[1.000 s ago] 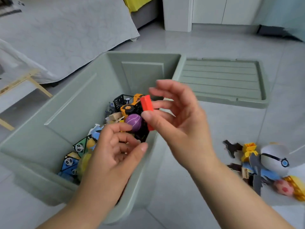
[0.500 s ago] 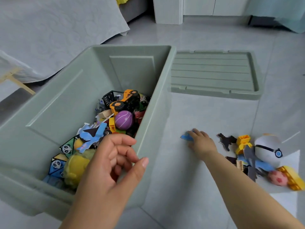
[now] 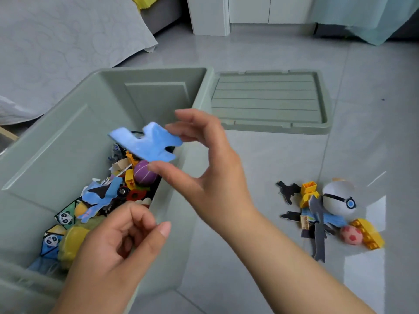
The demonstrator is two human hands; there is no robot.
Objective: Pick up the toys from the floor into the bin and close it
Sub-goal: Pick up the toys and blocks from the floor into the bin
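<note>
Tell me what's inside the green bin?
Inside the bin: a purple ball, panda tiles, a yellow block and blue cutouts. The left hand, right hand and its blue piece hide the rest.

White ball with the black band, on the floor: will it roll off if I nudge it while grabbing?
The white ball probably rolls easily: round, on glossy floor tile. The yellow brick and grey cutout beside it may check it. It looks matte and soft, so likely light.
</note>
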